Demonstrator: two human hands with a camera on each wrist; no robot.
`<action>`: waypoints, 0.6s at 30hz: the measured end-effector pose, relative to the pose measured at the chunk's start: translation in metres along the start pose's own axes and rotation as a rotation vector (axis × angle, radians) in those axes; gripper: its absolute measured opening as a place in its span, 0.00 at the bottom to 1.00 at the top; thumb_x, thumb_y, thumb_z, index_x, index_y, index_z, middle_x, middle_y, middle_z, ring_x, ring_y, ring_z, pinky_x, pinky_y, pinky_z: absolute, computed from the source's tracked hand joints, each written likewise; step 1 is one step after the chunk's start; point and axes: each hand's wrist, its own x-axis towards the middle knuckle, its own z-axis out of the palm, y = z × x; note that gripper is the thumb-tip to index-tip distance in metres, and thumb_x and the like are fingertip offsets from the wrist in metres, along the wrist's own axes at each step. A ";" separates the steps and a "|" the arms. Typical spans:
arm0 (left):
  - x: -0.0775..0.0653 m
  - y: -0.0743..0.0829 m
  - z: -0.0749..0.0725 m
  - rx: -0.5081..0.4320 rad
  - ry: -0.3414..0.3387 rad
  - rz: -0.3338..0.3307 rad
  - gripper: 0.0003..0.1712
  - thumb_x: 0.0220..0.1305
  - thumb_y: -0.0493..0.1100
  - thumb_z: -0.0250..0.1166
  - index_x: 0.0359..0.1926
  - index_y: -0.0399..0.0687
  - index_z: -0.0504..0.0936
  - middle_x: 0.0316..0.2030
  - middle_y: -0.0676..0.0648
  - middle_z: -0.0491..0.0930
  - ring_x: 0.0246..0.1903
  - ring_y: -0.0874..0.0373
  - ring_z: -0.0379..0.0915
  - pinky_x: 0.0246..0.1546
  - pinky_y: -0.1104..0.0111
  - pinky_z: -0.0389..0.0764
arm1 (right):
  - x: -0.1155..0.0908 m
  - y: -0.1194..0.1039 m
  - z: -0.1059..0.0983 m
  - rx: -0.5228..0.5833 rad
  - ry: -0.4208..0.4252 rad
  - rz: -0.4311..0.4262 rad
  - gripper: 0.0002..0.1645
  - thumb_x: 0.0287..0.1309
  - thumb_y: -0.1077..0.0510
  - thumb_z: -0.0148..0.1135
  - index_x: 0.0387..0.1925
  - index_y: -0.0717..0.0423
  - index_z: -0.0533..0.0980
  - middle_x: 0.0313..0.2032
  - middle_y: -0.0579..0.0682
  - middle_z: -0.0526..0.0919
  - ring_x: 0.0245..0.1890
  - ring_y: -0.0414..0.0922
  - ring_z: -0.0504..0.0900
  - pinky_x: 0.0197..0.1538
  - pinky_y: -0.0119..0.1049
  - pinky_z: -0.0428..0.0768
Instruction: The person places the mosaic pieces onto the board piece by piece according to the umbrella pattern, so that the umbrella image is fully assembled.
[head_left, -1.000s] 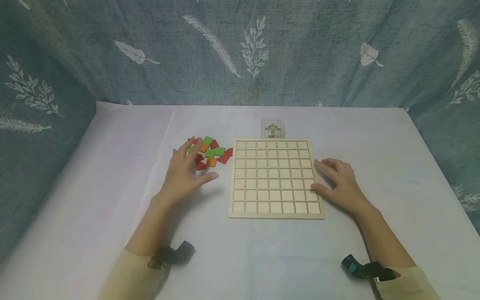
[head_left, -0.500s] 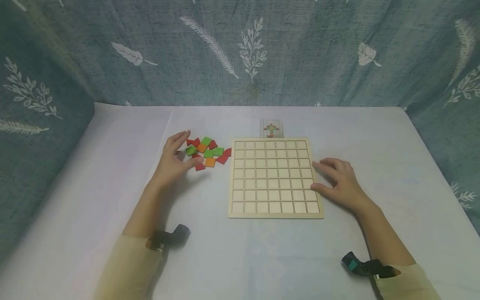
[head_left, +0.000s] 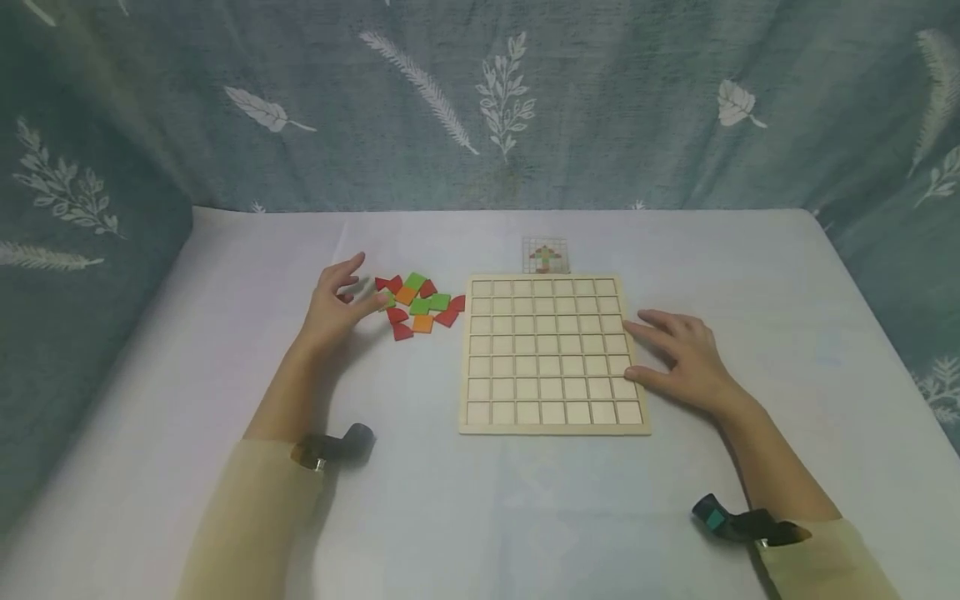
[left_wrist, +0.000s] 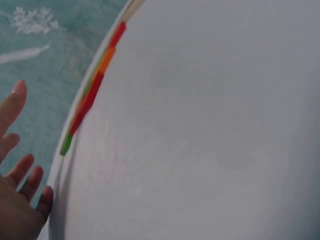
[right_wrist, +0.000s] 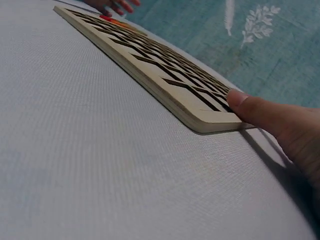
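Fingers (head_left: 349, 266) spread, left hand (head_left: 332, 305) hovers beside coloured tiles (head_left: 420, 307) while right hand (head_left: 690, 365), also spread, touches the grid board (head_left: 548, 366).

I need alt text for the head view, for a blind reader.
The left hand hovers by red, green and orange tiles left of a wooden grid board; the right hand touches the board's right edge. A patterned card is at its far edge.
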 end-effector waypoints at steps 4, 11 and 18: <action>0.009 -0.003 -0.004 0.020 0.013 -0.050 0.43 0.57 0.56 0.66 0.71 0.57 0.59 0.67 0.42 0.56 0.64 0.44 0.57 0.60 0.49 0.65 | 0.000 0.001 0.001 0.017 0.014 0.000 0.39 0.48 0.44 0.69 0.61 0.54 0.71 0.63 0.60 0.65 0.60 0.63 0.57 0.59 0.63 0.50; 0.020 -0.013 -0.003 0.066 0.044 -0.163 0.36 0.61 0.58 0.62 0.67 0.52 0.67 0.63 0.40 0.63 0.62 0.44 0.60 0.60 0.52 0.66 | 0.000 0.002 0.006 0.000 -0.013 0.028 0.40 0.48 0.43 0.69 0.62 0.52 0.70 0.64 0.58 0.64 0.61 0.61 0.57 0.59 0.61 0.52; 0.030 -0.018 0.007 0.249 0.069 -0.140 0.28 0.61 0.52 0.62 0.61 0.51 0.74 0.59 0.40 0.68 0.57 0.44 0.62 0.56 0.47 0.55 | -0.003 0.003 0.005 -0.021 0.005 0.030 0.40 0.48 0.42 0.69 0.61 0.53 0.71 0.64 0.58 0.65 0.61 0.61 0.57 0.59 0.61 0.52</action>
